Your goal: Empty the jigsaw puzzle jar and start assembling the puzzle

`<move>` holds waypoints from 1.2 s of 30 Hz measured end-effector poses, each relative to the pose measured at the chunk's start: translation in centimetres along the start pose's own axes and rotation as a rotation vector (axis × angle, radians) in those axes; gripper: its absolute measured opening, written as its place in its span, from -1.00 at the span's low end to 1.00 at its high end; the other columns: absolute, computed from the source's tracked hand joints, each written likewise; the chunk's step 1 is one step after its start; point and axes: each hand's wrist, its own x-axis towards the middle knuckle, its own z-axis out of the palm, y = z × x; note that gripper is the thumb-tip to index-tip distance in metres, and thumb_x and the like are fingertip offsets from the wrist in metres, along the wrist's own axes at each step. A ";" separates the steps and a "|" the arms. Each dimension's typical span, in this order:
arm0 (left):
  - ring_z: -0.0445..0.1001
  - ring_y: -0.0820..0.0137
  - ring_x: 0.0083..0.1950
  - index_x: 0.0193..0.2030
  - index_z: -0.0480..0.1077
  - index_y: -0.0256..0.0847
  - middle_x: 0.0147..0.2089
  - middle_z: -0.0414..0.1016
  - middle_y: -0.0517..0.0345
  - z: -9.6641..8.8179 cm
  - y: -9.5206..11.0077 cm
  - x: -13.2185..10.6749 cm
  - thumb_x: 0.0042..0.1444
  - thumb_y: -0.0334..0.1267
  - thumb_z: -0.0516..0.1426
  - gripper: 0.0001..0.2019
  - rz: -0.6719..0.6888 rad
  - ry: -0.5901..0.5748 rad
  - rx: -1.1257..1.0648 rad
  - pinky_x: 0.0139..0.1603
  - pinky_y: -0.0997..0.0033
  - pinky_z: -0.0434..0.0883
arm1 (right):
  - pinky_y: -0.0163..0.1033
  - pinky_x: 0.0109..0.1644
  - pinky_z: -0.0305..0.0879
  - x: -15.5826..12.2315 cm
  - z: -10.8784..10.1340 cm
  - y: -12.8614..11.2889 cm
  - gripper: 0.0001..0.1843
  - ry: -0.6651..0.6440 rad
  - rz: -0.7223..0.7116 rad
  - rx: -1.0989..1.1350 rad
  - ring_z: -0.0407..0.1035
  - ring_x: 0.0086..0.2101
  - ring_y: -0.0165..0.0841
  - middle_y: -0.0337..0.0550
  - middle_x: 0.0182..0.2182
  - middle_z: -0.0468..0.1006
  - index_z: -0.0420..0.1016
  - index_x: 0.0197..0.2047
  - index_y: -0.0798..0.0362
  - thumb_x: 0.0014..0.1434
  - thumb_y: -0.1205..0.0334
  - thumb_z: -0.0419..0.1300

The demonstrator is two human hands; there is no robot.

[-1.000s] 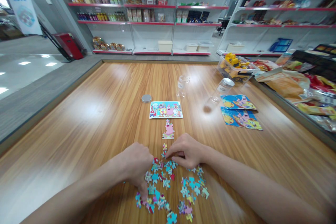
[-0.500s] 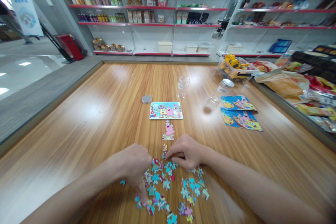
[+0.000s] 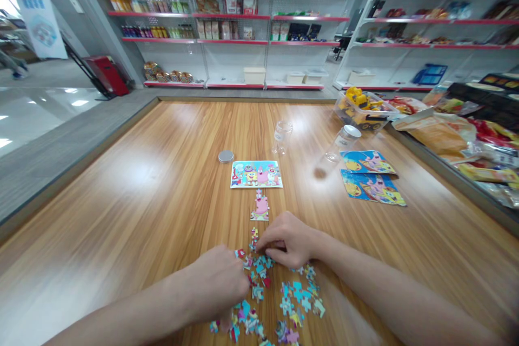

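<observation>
Loose jigsaw puzzle pieces (image 3: 298, 292), mostly light blue, lie scattered between and below my hands. My left hand (image 3: 221, 284) is over the left part of the pile, knuckles up. Its thumb reaches down onto the pieces, apart from the curled fingers; their tips are hidden. My right hand (image 3: 287, 240) rests at the top of the pile, fingers bent at the lower end of a small yellow-and-red group of puzzle pieces (image 3: 254, 233). What its fingertips press on is mostly covered. Beyond is a joined pink-character section (image 3: 260, 205), below the picture card (image 3: 256, 174).
A grey lid (image 3: 226, 157) and clear jar (image 3: 283, 138) stand past the card. Rightward are a capped jar (image 3: 343, 143), blue cartoon sheets (image 3: 371, 178) and a clear bin (image 3: 365, 113) of yellow toy vehicles. Packaged snacks (image 3: 446, 130) line the right edge; stocked shelves stand behind.
My left hand has moved right and nearer to me, over more of the pile. My right hand keeps its place at the small group. The view has tilted slightly up.
</observation>
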 end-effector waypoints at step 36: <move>0.22 0.54 -0.58 -0.22 0.44 -0.26 -0.58 0.27 0.34 3.5 -11.6 0.0 0.09 -0.16 0.28 -0.77 -0.012 0.124 -1.027 -0.57 0.59 0.14 | -0.38 -0.45 0.19 0.1 -0.1 0.0 -0.69 0.010 0.018 0.034 0.33 -0.57 -0.47 -0.30 -0.60 0.45 0.63 -0.16 0.05 0.07 0.33 0.13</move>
